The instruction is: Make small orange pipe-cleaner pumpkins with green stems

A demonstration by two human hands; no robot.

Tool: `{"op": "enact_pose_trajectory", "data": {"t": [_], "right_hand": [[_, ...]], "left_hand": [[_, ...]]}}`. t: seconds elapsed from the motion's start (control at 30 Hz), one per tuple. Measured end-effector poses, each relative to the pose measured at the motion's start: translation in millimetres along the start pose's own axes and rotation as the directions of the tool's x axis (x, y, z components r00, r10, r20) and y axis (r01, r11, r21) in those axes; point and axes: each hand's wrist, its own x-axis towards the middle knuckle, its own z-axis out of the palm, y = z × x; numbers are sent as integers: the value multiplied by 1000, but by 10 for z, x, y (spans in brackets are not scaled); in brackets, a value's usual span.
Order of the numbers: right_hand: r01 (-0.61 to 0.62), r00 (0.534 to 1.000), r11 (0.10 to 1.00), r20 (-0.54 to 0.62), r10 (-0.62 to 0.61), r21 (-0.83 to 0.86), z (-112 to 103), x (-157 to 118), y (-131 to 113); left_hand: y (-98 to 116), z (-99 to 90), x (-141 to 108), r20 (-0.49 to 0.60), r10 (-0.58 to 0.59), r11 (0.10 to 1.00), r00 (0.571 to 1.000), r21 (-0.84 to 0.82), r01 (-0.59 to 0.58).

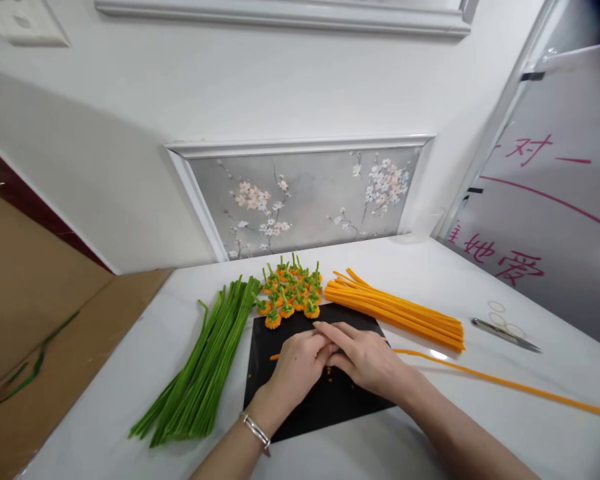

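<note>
Over a black mat (310,413), my left hand (303,360) and my right hand (365,353) meet, fingers closed together. An orange pipe cleaner (510,383) runs beneath them; its short end shows left of my left hand, and its long part stretches right across the table. The fingers hide the part between them. Just behind the mat stand several small orange pumpkin shapes with green stems (290,290). A bundle of green pipe cleaners (207,367) lies to the left, and a bundle of orange ones (395,307) to the right.
Tweezers or small scissors (505,335) lie at the right of the white table (430,427), beside thin pale rings (503,320). Cardboard (80,360) borders the table on the left. A wall with a floral panel (310,200) rises behind.
</note>
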Motion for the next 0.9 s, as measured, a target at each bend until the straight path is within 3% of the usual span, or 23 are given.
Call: {"op": "enact_pose_trajectory", "data": {"t": [0.13,0.3,0.47,0.57,0.73,0.9], "right_hand": [[-108,994,988,-2,109,-112,-85,-21,118],[-171,985,975,-3,173,-139,-209,-33,237],[-77,997,997,14,77,-12,-75,-4,189],[-138,987,988,73,143,-68,-75,0,166],[-335,940,925,7,342,-177,-198,-19,246],[-370,924,914,33,380,-167,-122,-18,297]], "left_hand": [[-116,-28,17,12,17,998,1000,-63,-16],[-251,-12,29,-88,-22,994,996,-109,12],[-171,62,4,-56,18,993,998,-114,-25],[-117,75,-2,-52,16,989,999,-145,-23],[-184,90,26,-152,-97,966,984,-254,56],[-302,144,50,-238,-210,923,948,-369,112]]}}
